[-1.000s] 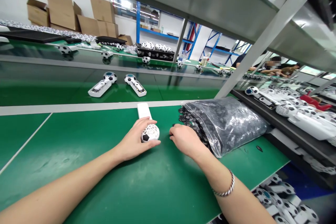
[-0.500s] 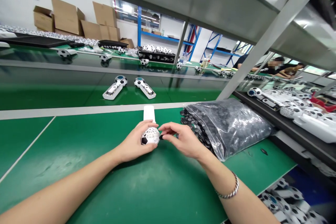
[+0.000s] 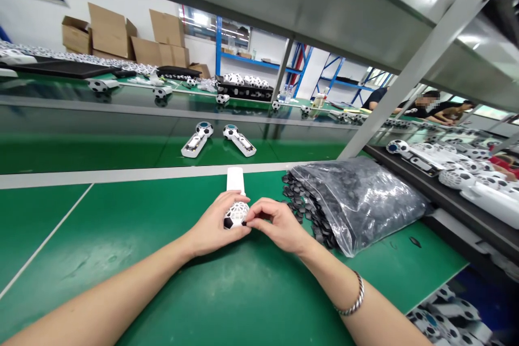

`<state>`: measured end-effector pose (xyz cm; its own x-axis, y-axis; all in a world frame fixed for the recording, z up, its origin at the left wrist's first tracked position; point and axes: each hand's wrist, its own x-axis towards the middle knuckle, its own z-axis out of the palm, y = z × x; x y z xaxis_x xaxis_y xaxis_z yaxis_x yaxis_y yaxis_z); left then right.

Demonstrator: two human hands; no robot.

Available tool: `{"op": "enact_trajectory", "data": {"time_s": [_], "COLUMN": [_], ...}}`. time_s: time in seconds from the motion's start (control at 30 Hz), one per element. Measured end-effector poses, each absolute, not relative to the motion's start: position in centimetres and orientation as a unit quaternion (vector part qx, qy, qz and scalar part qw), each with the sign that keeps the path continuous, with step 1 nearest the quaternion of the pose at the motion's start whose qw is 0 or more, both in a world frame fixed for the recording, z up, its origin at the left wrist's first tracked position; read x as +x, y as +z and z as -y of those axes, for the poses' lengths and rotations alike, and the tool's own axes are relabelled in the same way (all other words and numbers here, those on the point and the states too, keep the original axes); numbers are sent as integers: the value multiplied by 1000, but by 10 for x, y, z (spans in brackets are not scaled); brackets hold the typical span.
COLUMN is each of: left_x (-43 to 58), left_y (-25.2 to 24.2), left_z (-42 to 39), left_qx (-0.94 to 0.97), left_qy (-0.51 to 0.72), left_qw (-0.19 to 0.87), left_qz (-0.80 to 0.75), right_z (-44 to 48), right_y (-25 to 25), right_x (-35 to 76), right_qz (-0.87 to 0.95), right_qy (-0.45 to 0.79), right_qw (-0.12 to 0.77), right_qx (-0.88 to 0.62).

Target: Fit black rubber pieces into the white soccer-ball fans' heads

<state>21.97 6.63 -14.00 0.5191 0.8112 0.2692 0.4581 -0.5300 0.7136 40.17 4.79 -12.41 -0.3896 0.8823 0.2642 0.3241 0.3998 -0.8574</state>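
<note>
**Right hand (image 3: 279,225) closes on fan head; left grip holds**

Right hand has moved in from the loose black discs (image 3: 300,208) to the lattice ball head (image 3: 235,215) of a handheld fan. Its fingertips (image 3: 252,217) are pinched against the lattice; anything between them is hidden. Left hand (image 3: 213,225) has a closed grip round the ball, steadying it on the green bench (image 3: 101,259), white handle (image 3: 235,179) pointing away. This presents the head's side toward the right hand. Clear plastic bag (image 3: 357,205) of discs lies close by on the right.

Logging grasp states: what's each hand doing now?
Left hand: closed, holding the white soccer-patterned lattice ball head.
Right hand: pinched against the ball; cannot tell if it holds anything.
</note>
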Motion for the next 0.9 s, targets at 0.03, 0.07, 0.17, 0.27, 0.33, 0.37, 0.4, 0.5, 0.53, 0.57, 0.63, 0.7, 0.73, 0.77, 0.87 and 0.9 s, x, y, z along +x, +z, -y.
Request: {"op": "enact_trajectory", "data": {"time_s": [0.03,0.07,0.17,0.27,0.33,0.37,0.4,0.5,0.53,0.57,0.63,0.7,0.73,0.77,0.87,0.9], "left_x": [220,220,222,224,226,226,226,227,228,228,229,229,228,227,224,223], "left_y": [-140,-139,-138,-136,-135,-134,-134,-134,-135,-135,-136,-135,-135,-134,-131,-130], "left_z": [-66,-66,-66,-66,-66,-66,-66,-65,-64,-63,-60,-57,-56,-55,-56,-57], "left_qx": [821,821,822,820,824,826,828,828,828,830,836,832,826,817,799,799], "left_qy": [301,300,297,297,298,299,298,293,290,290,293,298,299,299,298,299], "left_qw": [295,296,296,296,294,293,293,299,302,302,290,265,256,255,282,290], "left_qz": [-385,-384,-386,-390,-383,-377,-373,-373,-372,-368,-363,-385,-404,-422,-439,-434], "right_z": [-49,-50,-55,-61,-63,-64,-64,-66,-67,-69,-76,-84,-87,-90,-94,-94], "right_y": [-125,-127,-133,-137,-138,-138,-138,-134,-133,-132,-129,-129,-129,-130,-132,-132], "right_x": [402,401,402,404,404,404,404,406,409,413,425,441,450,457,470,471], "right_qz": [742,735,694,650,638,641,650,697,710,719,723,717,716,718,739,752], "right_qy": [374,383,444,520,546,543,530,459,431,398,302,181,129,92,68,82], "right_qw": [383,390,410,402,384,379,377,371,370,374,393,393,376,350,280,261], "right_qx": [-403,-402,-391,-381,-384,-389,-394,-408,-415,-430,-481,-547,-575,-595,-609,-600]}}
